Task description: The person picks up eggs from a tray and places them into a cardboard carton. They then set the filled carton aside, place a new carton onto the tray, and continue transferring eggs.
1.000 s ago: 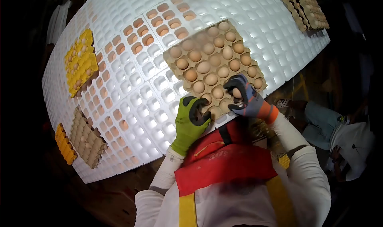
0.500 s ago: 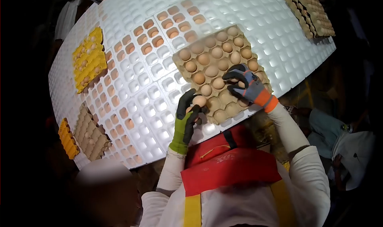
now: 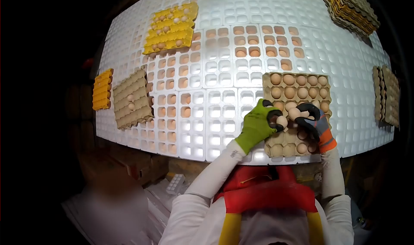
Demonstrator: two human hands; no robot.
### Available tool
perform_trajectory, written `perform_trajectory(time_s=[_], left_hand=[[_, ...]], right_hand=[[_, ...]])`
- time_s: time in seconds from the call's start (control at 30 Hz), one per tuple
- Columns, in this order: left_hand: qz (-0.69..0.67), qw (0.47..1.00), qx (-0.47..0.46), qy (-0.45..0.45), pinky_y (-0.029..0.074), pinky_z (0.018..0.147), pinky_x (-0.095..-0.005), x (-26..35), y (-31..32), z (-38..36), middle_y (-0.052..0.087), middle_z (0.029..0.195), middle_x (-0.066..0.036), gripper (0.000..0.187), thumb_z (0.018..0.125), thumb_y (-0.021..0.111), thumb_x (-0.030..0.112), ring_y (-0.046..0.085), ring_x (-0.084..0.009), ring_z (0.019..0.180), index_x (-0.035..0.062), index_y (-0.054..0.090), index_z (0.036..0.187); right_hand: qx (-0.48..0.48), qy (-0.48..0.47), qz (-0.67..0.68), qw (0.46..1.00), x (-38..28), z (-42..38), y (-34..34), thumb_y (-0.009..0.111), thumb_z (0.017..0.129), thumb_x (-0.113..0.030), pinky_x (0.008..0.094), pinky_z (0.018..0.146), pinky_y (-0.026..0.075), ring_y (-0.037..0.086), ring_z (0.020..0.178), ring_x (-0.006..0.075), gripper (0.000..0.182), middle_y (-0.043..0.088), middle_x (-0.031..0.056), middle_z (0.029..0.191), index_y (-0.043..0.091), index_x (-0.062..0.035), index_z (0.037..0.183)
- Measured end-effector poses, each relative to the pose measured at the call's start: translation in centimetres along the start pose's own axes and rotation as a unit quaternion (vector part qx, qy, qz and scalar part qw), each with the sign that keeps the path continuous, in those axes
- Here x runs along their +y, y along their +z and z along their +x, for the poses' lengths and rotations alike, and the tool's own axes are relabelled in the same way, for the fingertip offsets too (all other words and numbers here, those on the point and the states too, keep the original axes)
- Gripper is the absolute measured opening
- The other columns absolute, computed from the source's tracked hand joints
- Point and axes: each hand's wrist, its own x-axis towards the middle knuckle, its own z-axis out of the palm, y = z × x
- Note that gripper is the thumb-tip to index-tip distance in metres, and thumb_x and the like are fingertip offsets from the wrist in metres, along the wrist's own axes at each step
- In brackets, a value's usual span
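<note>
A grey-brown cardboard egg tray (image 3: 277, 149) lies on the white cell trays near the front edge, with eggs in most cups and several bare cups at its near left. Over its left side, my left hand (image 3: 258, 126), in a green and black glove, has its fingers curled round an egg (image 3: 282, 121). My right hand (image 3: 315, 124), gloved in grey, orange and black, holds an egg (image 3: 294, 113) between thumb and fingers above the tray's middle. The palm sides of both hands are hidden.
White cell trays (image 3: 220, 111) cover the table, some cells holding eggs. On them lie a yellow egg tray (image 3: 170, 29), a cardboard tray (image 3: 131, 100), a small yellow tray (image 3: 102, 90) and stacked trays (image 3: 351, 8). A person's blurred head (image 3: 112, 187) is at lower left.
The view has turned and shifted, so the table looks level. My left hand has moved over the cardboard tray with its egg, close to my right hand, which now shows an egg in its fingers.
</note>
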Motion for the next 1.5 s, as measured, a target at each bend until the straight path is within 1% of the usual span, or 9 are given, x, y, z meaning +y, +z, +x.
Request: perform_trajectory(time_s=[0.1, 0.2, 0.37, 0.8, 0.87, 1.03, 1.23, 1.33, 1.5], left_hand=[[-0.413, 0.869, 0.08, -0.262, 0.051, 0.063, -0.0233, -5.0, -6.1, 0.0, 0.071, 0.1, 0.0, 0.035, 0.083, 0.082, 0.011, 0.065, -0.0079, 0.079, 0.0081, 0.071, 0.117], [-0.072, 0.93, 0.325, -0.154, 0.053, 0.07, -0.031, -16.3, -11.0, 2.8, 0.067, 0.102, -0.002, 0.035, 0.078, 0.084, 0.015, 0.064, -0.0159, 0.084, 0.0106, 0.073, 0.111], [0.28, 0.879, 0.308, -0.233, 0.054, 0.082, -0.0349, -21.1, -15.6, 7.1, 0.057, 0.116, -0.002, 0.037, 0.077, 0.082, 0.02, 0.065, -0.0231, 0.096, 0.0179, 0.074, 0.112], [0.018, 0.961, 0.271, -0.051, 0.053, 0.085, -0.0341, -19.9, -12.3, 7.5, 0.063, 0.115, -0.009, 0.037, 0.091, 0.068, 0.014, 0.064, -0.025, 0.1, 0.0142, 0.066, 0.128], [0.012, 0.964, 0.265, 0.029, 0.049, 0.085, -0.039, -21.9, -10.7, 7.0, 0.062, 0.112, -0.01, 0.043, 0.088, 0.066, 0.011, 0.061, -0.0282, 0.098, 0.0114, 0.063, 0.13], [0.279, 0.944, 0.152, 0.09, 0.04, 0.094, -0.046, -21.2, -9.5, 6.3, 0.064, 0.116, -0.009, 0.044, 0.081, 0.066, 0.008, 0.056, -0.0322, 0.107, 0.0134, 0.066, 0.125], [-0.008, 0.982, 0.093, 0.163, 0.046, 0.092, -0.0439, -8.0, -5.8, 4.6, 0.066, 0.108, -0.011, 0.04, 0.077, 0.074, 0.01, 0.059, -0.0324, 0.103, 0.011, 0.069, 0.117], [0.17, 0.972, -0.032, 0.161, 0.048, 0.081, -0.0422, -2.3, -1.1, 4.4, 0.064, 0.105, -0.01, 0.044, 0.075, 0.079, 0.022, 0.059, -0.0308, 0.098, 0.0116, 0.067, 0.116], [0.198, 0.975, -0.008, 0.099, 0.051, 0.08, -0.0411, -2.2, 3.7, 2.9, 0.062, 0.117, -0.011, 0.049, 0.075, 0.079, 0.024, 0.062, -0.0326, 0.097, 0.012, 0.064, 0.12]], right_hand=[[-0.075, -0.005, -0.007, 0.997, -0.5, 3.9, 1.5, 0.084, 0.074, -0.011, 0.0324, 0.084, 0.053, 0.064, 0.093, 0.0145, 0.033, 0.069, 0.0024, 0.098, 0.071, -0.0044, 0.104], [-0.011, -0.204, -0.243, 0.948, -3.1, 13.0, 7.7, 0.086, 0.073, -0.037, 0.0368, 0.083, 0.053, 0.065, 0.095, 0.0237, 0.037, 0.067, 0.0073, 0.106, 0.074, -0.0167, 0.102], [0.03, -0.113, -0.618, 0.777, -7.2, 27.7, 17.8, 0.069, 0.089, -0.032, 0.0431, 0.086, 0.054, 0.067, 0.106, 0.0313, 0.031, 0.057, 0.0105, 0.129, 0.064, -0.0212, 0.118], [0.105, -0.307, -0.067, 0.944, 0.7, 27.5, 23.1, 0.06, 0.093, -0.016, 0.0442, 0.088, 0.048, 0.062, 0.1, 0.0323, 0.017, 0.065, 0.011, 0.107, 0.068, -0.0106, 0.107], [0.136, -0.336, -0.314, 0.877, 0.5, 26.6, 23.6, 0.059, 0.089, -0.015, 0.046, 0.093, 0.044, 0.057, 0.106, 0.0341, 0.021, 0.061, 0.012, 0.109, 0.063, -0.0098, 0.109], [0.296, -0.343, -0.181, 0.873, 0.8, 20.1, 20.2, 0.062, 0.087, -0.011, 0.0463, 0.086, 0.049, 0.058, 0.103, 0.0354, 0.028, 0.062, 0.0142, 0.107, 0.063, -0.0111, 0.115], [0.132, -0.032, -0.601, 0.788, -2.3, 2.2, 3.6, 0.071, 0.083, -0.017, 0.043, 0.081, 0.05, 0.06, 0.1, 0.0293, 0.023, 0.06, 0.0101, 0.109, 0.066, -0.0138, 0.105], [0.095, -0.11, -0.614, 0.776, 1.8, 2.7, 2.3, 0.075, 0.08, -0.021, 0.0439, 0.081, 0.05, 0.06, 0.097, 0.0288, 0.024, 0.059, 0.0094, 0.107, 0.065, -0.0144, 0.101], [0.126, -0.112, -0.046, 0.985, 0.9, -0.4, -1.6, 0.083, 0.075, -0.017, 0.0374, 0.086, 0.052, 0.061, 0.103, 0.0225, 0.04, 0.061, 0.0075, 0.109, 0.063, -0.0088, 0.108]])
